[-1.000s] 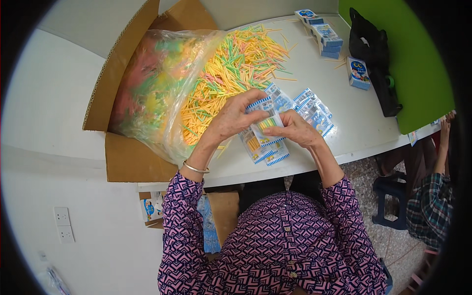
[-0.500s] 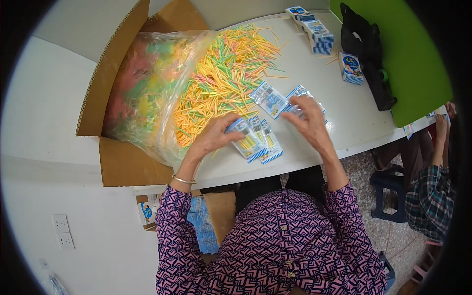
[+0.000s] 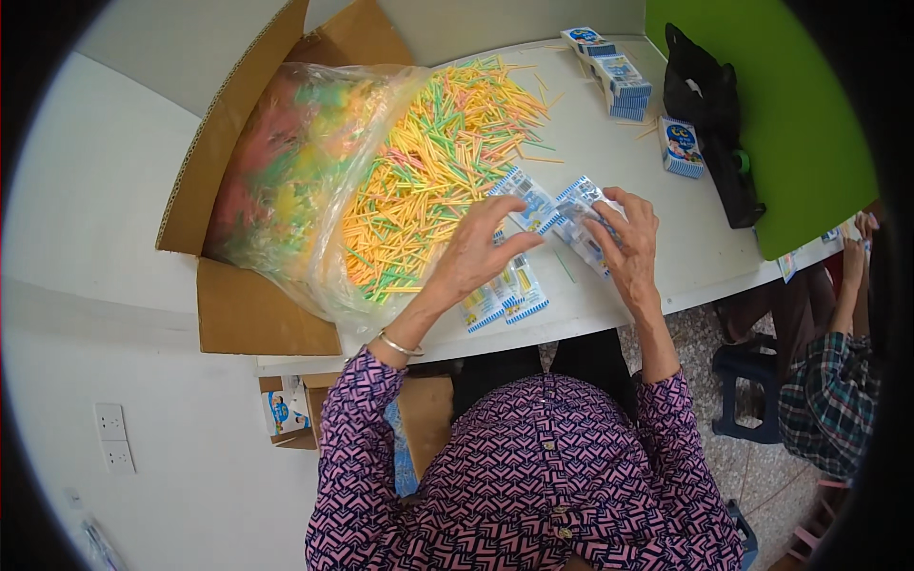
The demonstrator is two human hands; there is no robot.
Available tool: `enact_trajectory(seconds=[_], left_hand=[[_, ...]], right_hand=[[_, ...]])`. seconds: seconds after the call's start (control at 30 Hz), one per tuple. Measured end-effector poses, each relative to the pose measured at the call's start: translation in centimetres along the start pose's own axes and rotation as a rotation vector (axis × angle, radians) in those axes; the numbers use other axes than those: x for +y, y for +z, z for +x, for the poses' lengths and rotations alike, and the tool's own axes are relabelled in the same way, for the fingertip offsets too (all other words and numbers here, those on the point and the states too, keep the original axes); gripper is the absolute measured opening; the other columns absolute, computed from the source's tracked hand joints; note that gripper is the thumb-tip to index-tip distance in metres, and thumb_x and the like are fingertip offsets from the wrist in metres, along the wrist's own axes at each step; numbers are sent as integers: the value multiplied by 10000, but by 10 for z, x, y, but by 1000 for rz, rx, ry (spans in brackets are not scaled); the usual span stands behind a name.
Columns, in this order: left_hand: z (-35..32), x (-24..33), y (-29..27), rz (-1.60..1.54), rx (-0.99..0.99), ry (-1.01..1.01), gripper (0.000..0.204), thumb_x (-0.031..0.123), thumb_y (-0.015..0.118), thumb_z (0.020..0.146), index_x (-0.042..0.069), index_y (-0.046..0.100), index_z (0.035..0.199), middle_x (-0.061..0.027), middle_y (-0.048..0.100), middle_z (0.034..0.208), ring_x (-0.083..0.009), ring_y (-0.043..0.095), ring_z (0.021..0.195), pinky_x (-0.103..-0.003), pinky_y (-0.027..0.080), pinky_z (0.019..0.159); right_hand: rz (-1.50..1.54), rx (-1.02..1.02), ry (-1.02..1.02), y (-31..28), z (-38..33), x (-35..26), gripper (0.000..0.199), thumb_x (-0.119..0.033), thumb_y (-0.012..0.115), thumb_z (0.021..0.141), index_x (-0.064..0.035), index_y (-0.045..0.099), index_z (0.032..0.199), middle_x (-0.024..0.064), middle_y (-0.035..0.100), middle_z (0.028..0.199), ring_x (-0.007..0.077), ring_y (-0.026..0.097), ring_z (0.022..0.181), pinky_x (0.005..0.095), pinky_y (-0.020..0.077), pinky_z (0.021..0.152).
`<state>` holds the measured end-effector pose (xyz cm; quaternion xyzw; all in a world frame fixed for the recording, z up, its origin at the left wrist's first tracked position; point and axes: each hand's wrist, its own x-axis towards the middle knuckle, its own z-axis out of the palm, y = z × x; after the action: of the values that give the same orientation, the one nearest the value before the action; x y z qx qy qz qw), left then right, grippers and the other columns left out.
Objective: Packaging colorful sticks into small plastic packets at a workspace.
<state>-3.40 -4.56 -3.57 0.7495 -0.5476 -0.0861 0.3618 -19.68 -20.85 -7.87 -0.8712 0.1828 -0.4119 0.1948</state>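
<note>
My left hand (image 3: 481, 243) is open, thumb and fingers apart, over the near edge of a heap of thin yellow, green and pink sticks (image 3: 428, 176). Beneath its thumb side, small clear packets (image 3: 522, 285) with blue-striped ends overlap on the table; sticks show through them. Farther off lies another blue-and-white packet (image 3: 529, 202), between my two hands. My right hand (image 3: 630, 243) has its fingers bent and spread at the right edge of more such packets (image 3: 579, 217), its thumb over them. Whether its fingertips touch them I cannot tell. A loose green stick (image 3: 566, 266) lies between the hands.
A cardboard box (image 3: 267, 309) with a clear plastic bag (image 3: 305, 171) of sticks stands left. Stacked blue-and-white packs (image 3: 624, 86), a single pack (image 3: 681, 147) and a black holder (image 3: 703, 95) sit at right by a green panel (image 3: 800, 124). Another person's arm (image 3: 850, 276) is far right.
My left hand has moved right and away from me, off the near packets. My right hand has shifted right, from beside the middle packet to the right-hand packets. The view has shifted slightly.
</note>
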Motion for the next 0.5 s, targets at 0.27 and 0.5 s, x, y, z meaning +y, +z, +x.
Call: enact_trajectory(seconds=[0.27, 0.5], left_hand=[[8, 16, 12, -481, -199, -213, 206, 189, 663, 844, -5, 656, 914, 11, 628, 762, -48, 534, 707, -230, 444, 648], [-15, 12, 11, -378, -134, -164, 177, 112, 619, 871, 1, 627, 1009, -22, 646, 815, -44, 545, 743, -228, 454, 662]], right_hand=[[434, -166, 152, -7, 3, -36, 511, -191, 754, 721, -26, 550, 1160, 107, 608, 1026, 236, 566, 858, 350, 430, 794], [724, -652, 401, -9, 8, -25, 256, -134, 715, 777, 13, 651, 976, -2, 607, 745, 71, 494, 678, 217, 404, 627]])
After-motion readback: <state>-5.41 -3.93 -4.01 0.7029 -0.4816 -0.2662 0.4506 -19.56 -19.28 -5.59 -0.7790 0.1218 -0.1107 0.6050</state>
